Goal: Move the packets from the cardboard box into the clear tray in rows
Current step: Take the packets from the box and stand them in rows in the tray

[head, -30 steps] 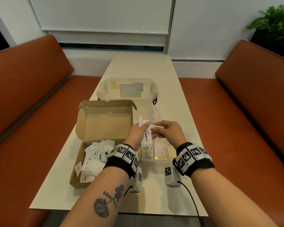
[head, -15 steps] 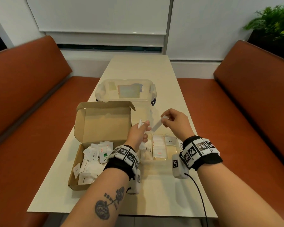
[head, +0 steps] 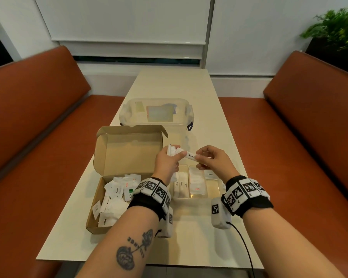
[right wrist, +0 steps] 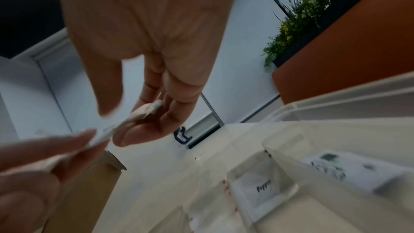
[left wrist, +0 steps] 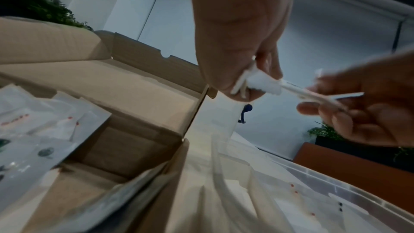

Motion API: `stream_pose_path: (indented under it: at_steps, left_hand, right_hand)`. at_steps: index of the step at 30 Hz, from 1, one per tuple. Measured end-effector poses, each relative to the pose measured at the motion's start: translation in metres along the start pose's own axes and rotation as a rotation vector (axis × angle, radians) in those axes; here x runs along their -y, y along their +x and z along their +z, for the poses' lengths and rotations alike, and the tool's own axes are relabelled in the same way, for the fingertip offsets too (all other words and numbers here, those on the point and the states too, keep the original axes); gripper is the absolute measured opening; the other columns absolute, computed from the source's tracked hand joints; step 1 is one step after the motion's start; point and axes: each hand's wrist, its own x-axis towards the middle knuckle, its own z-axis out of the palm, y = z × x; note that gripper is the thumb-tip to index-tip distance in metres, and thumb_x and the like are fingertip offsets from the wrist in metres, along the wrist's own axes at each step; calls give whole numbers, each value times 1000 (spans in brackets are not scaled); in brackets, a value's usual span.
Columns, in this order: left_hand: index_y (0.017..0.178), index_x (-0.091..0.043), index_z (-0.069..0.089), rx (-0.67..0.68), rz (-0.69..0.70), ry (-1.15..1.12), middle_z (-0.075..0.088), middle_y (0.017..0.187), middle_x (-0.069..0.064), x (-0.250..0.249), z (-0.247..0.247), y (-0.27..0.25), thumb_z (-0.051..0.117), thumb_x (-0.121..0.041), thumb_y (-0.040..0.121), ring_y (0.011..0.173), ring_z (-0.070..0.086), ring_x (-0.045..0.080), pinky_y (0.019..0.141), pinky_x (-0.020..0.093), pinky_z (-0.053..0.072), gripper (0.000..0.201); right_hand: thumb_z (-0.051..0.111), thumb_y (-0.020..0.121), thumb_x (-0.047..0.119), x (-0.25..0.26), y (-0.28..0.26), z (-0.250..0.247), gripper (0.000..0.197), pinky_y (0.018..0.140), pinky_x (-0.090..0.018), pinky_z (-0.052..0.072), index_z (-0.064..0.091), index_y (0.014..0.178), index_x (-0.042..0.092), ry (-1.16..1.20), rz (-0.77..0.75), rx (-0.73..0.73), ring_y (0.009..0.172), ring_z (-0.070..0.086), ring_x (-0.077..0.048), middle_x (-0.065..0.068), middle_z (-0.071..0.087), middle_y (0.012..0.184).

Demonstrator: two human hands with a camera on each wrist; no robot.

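**A:** Where am I in the job right now?

**B:** Mid-transfer, I judge. My left hand point(head: 167, 161) is curled round a small bunch of packets point(head: 172, 151), held up above the gap between the box point(head: 117, 157) and the tray point(head: 214, 189). My right hand point(head: 213, 160) pinches 1 sugar stick point(head: 190, 156) between thumb and fingers, at the end away from the bunch. The other end sits at my left thumb, so I read it as 1 packet being drawn from the bunch.

**A:** Has the stick left the bunch?

**B:** I cannot tell. Both wrist views are blurred at that spot.

**A:** And the tray?

**B:** It sits just right of the box, under my hands. I see 3 sugar sticks lying side by side at its left, a stack marked Salt next to them, then a Pepper packet point(right wrist: 263, 188) further right. The right part of the floor looks bare. Plenty of loose packets remain in the box.

**A:** So what does the next move call for?

**B:** Pull the stick clear while my left keeps the rest clamped, then lower it flat beside the other sugar sticks, lined up with them. The packets are light and slippery, so a loose left grip could drop several at once.
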Motion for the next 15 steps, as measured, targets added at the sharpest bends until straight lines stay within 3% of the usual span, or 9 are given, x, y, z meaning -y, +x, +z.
stream_pose_path:
  at_steps: [2,5,9,11,15]
  left_hand:
    - [92,-15,62,-11,23,-20,50,66,2,-3,1,0,71,-4,82,43,33,9,39,19,30,17]
    - [86,-15,62,-25,35,-32,48,63,2,-6,1,1,71,-7,83,43,32,10,39,19,29,12]
    - [86,-13,63,30,18,-5,46,61,1,-4,-1,0,70,-6,83,41,31,10,37,19,27,10]
    - [86,-13,62,52,4,1,45,61,2,-2,-1,0,70,-6,83,39,31,8,37,18,27,10]
    - [84,-15,64,8,-8,16,52,66,5,3,-5,4,68,-11,86,38,34,8,37,18,29,6]
  right_hand:
    - [66,84,2,-7,-1,2,18,72,-27,57,64,100,-4,-67,19,13,65,64,-19,-13,66,79]
    - [70,81,7,-11,-1,3,16,76,-30,54,68,95,0,-152,28,40,70,63,-18,-11,68,77]
    - [68,85,29,-7,2,6,18,66,-17,46,73,94,14,-217,-33,8,68,59,-1,0,70,81]
    - [66,86,29,-4,4,9,18,61,-13,43,74,94,15,-238,-48,0,60,56,5,3,70,78]
    - [68,85,24,-6,6,15,13,62,-18,45,75,89,13,-265,2,-12,60,56,-4,-1,70,74]
